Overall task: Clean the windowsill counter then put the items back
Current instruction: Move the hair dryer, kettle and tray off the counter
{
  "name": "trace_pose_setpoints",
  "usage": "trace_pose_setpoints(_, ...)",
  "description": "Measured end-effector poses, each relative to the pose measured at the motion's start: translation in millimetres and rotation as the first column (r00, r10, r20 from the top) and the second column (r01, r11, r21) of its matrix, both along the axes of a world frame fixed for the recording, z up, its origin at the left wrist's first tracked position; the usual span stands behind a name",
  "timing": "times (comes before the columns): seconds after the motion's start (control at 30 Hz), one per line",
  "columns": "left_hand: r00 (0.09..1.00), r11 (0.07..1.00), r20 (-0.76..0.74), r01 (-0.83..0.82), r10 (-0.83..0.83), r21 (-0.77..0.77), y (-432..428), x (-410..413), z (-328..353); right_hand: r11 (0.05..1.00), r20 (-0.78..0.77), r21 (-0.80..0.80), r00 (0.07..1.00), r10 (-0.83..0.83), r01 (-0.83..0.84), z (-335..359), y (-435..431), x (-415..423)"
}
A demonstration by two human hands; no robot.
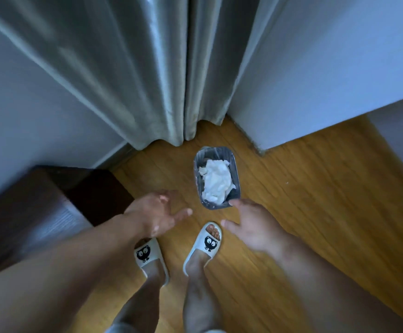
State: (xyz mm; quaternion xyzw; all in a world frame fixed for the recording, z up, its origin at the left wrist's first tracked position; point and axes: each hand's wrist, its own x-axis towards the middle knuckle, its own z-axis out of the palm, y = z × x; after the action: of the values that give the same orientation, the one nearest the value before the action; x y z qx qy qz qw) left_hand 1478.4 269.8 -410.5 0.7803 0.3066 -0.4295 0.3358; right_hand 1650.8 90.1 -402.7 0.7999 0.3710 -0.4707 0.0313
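Two cartoon-faced slippers (205,245) stand near a bin (236,175) holding white tissue (216,179).

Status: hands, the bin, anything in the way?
Left hand open, empty. Right hand open, empty. White tissue wad in bin. Nothing between hands and bin.

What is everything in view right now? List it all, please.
Curtains: two, grey-green, hanging to the floor, top centre.
Walls: two, pale, either side of the curtains.
Floor: one, yellow-brown wood, underfoot.
Furniture: one, dark brown, lower left.
Bin: one, grey, lined, on the floor ahead.
Tissue wad: one, white, inside the bin.
Slippers: two, white with black cartoon faces, on the feet.
Left hand: one, empty, open, left of the bin.
Right hand: one, empty, open, by the bin's near rim.
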Motion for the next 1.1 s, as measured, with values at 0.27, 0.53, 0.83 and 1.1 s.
trace_pose_setpoints(0.27, 0.991, 0.988, 0.058, -0.124, 0.119, 0.091, 16, -122, 158, 0.980, 0.027, -0.026, 0.979, 0.200, -0.199, 161, 30, -77)
trace_pose_setpoints(0.53, 0.912, 0.913, 0.225, -0.381, 0.344, 0.146, -9, -216, 267, 0.938, 0.094, 0.054, 0.937, 0.338, -0.343, 274, 46, -149)
trace_pose_setpoints(0.83, 0.752, 0.741, 0.293, -0.649, 0.591, 0.173, -93, -300, 318, 0.829, 0.138, 0.170, 0.845, 0.516, -0.533, 341, 27, -209)
trace_pose_setpoints(1.1, 0.542, 0.495, 0.402, -0.840, 0.738, 0.224, -194, -372, 358, 0.661, 0.182, 0.240, 0.702, 0.688, -0.711, 371, -10, -269)
